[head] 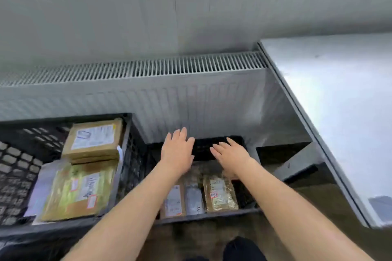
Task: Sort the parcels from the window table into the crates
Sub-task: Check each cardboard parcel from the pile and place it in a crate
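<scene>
Two black crates stand on the floor below a radiator. The large left crate (129, 133) holds a brown box (93, 140), a yellow-green padded parcel (76, 193) and a white envelope under it. The small middle crate (220, 141) holds three parcels standing side by side: a brown one (174, 199), a grey one (194, 197) and a gold one (219, 194). My left hand (177, 150) and my right hand (231, 154) hover over the small crate with straight fingers, palms down, holding nothing.
A metal table (339, 112) fills the right side, its edge running diagonally down to the right. A white radiator (148, 95) lines the wall behind the crates. A dark shoe (244, 248) shows at the bottom on the brown floor.
</scene>
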Action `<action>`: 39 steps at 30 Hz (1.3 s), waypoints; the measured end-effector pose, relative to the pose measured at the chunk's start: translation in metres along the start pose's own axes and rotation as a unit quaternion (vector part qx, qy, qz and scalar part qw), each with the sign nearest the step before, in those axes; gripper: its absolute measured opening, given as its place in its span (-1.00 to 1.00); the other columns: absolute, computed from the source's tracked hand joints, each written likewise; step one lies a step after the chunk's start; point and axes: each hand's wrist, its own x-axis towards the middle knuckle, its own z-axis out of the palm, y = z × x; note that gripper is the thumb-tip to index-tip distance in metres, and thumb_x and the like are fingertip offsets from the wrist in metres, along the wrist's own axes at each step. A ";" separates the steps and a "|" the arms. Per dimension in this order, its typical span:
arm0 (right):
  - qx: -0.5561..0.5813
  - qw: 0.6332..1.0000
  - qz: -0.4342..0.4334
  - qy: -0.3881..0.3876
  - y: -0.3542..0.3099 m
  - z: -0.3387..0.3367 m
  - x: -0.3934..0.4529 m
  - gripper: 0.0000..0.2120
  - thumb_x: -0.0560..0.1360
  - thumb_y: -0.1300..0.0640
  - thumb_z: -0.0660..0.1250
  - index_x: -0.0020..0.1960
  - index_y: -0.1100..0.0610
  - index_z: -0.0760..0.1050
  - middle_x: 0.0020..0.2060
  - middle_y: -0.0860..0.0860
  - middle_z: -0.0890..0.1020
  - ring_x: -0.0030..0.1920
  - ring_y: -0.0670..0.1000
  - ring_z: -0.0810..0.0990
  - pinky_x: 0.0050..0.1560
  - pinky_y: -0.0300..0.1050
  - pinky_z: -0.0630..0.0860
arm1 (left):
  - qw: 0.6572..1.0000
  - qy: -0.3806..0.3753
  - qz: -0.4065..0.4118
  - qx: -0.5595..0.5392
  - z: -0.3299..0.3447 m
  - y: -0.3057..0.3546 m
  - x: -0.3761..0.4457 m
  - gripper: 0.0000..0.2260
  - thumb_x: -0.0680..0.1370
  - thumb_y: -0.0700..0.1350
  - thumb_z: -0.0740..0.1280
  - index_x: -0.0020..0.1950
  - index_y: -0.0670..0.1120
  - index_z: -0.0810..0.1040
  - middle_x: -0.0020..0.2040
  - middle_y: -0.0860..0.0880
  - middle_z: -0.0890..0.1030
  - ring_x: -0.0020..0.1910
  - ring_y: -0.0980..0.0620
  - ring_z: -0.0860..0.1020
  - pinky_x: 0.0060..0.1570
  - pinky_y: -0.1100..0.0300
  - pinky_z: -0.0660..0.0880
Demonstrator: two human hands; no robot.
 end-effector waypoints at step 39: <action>0.189 0.871 0.247 0.381 0.347 -0.120 -0.573 -0.53 0.55 0.04 0.27 0.44 0.03 0.32 0.35 -0.06 0.40 0.38 -0.02 0.29 0.33 -0.22 0.22 | 0.935 0.297 0.116 -0.154 -0.445 0.412 -0.122 -0.53 0.58 0.16 0.22 0.47 0.10 0.31 0.45 0.08 0.33 0.47 0.07 0.22 0.42 0.07 0.16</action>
